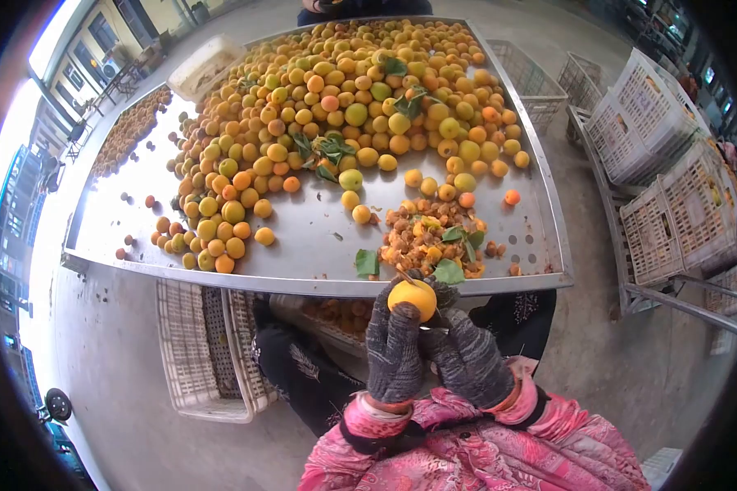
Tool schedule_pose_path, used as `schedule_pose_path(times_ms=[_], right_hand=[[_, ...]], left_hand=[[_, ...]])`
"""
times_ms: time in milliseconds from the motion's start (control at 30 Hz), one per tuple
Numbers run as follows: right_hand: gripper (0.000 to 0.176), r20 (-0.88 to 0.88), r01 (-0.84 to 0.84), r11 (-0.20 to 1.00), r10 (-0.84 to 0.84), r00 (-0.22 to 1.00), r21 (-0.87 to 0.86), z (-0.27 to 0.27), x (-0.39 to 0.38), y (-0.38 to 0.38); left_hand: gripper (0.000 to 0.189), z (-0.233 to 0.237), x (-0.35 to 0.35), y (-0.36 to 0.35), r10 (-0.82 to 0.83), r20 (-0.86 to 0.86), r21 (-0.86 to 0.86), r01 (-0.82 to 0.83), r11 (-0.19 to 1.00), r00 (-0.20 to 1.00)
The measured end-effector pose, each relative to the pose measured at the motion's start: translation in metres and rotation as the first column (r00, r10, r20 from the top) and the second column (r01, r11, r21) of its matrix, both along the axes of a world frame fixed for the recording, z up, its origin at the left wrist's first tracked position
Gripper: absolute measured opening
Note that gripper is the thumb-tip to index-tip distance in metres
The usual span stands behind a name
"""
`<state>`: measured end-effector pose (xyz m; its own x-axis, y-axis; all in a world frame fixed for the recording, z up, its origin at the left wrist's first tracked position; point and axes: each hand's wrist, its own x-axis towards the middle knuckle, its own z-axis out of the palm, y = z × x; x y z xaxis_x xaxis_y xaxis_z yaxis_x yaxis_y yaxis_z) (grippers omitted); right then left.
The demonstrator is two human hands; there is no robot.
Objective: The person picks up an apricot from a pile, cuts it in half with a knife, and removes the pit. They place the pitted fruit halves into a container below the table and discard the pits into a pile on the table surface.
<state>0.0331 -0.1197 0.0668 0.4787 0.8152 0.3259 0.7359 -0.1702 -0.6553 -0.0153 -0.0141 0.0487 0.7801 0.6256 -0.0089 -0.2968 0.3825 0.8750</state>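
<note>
Steadying the yellow apricot by the near rim of the desk, the left grip grasps it. The right grip adjoins, its closure indeterminable. Light, even pressure appears advisable against bruising.

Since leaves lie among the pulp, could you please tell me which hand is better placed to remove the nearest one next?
Probably the right hand: the leaf is just beyond it; the left hand grips the yellow fruit.
</note>
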Motion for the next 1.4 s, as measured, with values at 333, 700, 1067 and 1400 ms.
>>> schedule_pose_path(times_ms=[333,700,1067,1400], right_hand=[[0.03,-0.404,-0.065,0.979,-0.018,0.915,-0.192,0.031,0.028,-0.007],[0.03,-0.314,0.054,0.996,-0.072,0.947,-0.066,0.01,0.019,-0.004],[0.025,0.112,-0.276,0.961,0.271,0.956,0.03,0.006,0.036,-0.016],[0.029,0.266,0.02,0.999,-0.011,0.964,-0.032,-0.012,0.014,-0.008]], left_hand=[[0.038,0.024,-0.008,0.03,-0.229,-0.199,0.034,0.24,0.97,0.953],[0.037,0.021,-0.006,0.022,-0.172,-0.221,-0.018,0.172,0.985,0.96],[0.041,0.01,-0.019,0.027,-0.162,-0.063,0.115,0.168,0.979,0.985],[0.033,-0.011,-0.01,0.003,0.105,-0.239,0.418,0.005,0.908,0.965]])
